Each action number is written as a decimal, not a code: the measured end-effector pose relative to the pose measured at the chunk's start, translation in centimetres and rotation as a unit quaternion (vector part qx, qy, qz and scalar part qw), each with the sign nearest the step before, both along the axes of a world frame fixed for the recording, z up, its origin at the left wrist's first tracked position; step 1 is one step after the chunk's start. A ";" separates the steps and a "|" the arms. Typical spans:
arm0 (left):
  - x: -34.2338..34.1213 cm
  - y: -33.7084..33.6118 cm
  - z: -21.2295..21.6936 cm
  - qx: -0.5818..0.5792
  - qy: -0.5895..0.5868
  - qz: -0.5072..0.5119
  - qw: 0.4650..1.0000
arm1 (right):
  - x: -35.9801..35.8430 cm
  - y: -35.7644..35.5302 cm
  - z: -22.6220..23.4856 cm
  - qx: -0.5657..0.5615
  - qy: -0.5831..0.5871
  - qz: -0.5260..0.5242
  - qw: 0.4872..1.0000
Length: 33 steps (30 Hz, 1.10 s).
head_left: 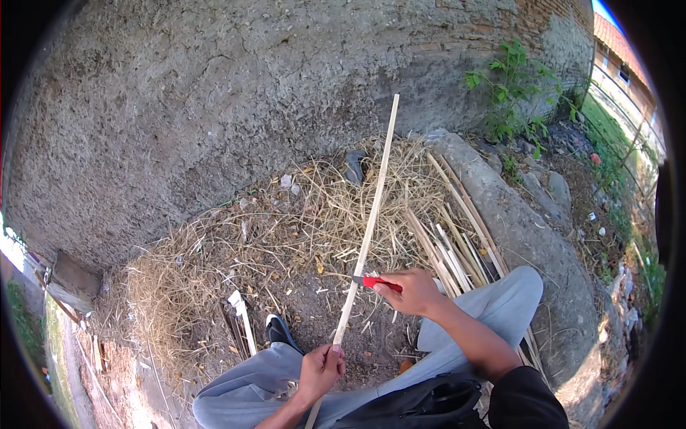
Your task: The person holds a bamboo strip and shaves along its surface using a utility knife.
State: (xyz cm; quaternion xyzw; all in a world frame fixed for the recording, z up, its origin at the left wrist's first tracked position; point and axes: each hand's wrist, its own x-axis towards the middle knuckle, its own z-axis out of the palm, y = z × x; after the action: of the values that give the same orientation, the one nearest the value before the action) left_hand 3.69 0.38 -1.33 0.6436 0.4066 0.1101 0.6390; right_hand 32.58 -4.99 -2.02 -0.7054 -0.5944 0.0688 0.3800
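Head view showed, at far left, a rough grey plastered wall (214,107) above dry yellow straw litter (214,250) on bare dirt. Nearer the middle, the left hand (321,368) was closed around the lower end of 1 long, pale, thin bamboo strip (371,214), which slanted up toward the wall. The right hand (414,292) gripped a red-handled knife (379,283), its blade at the strip's edge low down, so most of the length looked unshaved. Further right lay a bundle of similar pale split slats (457,236), seemingly finished, beside a rounded concrete kerb (529,229).
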 end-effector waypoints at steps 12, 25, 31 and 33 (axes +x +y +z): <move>0.1 -0.2 -0.4 0.065 0.077 -0.011 0.995 | -0.8 0.1 -0.7 0.008 -0.013 0.013 1.000; 0.7 -1.4 1.6 0.189 0.145 -0.054 0.970 | -0.3 0.6 0.2 -0.020 0.221 -0.086 0.971; 1.6 -2.4 0.3 0.330 0.103 -0.080 0.935 | 0.0 1.9 -1.6 0.016 0.522 -0.088 0.849; 2.0 -2.7 0.7 0.411 0.094 -0.101 0.901 | 0.6 1.5 -2.2 0.005 0.526 -0.088 0.846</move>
State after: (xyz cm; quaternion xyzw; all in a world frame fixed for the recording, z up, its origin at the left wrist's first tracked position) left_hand 5.68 -2.32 -0.64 0.8941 0.3165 0.1414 0.2836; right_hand 33.16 -3.49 -4.22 -0.6113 -0.2410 0.3929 0.6434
